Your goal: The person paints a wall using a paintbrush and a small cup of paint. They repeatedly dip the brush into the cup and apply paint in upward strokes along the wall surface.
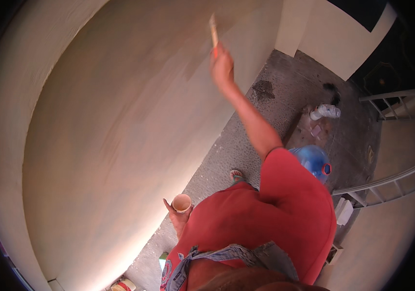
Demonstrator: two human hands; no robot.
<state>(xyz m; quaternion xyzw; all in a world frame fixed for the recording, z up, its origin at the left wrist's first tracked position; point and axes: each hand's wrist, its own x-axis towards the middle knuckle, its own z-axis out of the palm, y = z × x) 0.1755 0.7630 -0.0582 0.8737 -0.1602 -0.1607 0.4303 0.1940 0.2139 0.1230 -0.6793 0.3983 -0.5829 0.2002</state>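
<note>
Count: 2 hands, 1 slim paintbrush with a wooden handle and an orange section, 1 pale, round, open-topped cup. The right hand is raised in front of 1 broad, beige, flat wall; its fingers are closed around the paintbrush at the orange section, and the brush projects upward beyond them. Contact between brush tip and wall cannot be determined. The left hand is held low, near the wall, gripping the cup; 1 digit extends along the cup's left side, and the open rim stands above the palm. Additional items: 1 translucent blue plastic bottle with a red cap, right of the red-shirted torso, and 2 grey metal ladder sections at far right.
</note>
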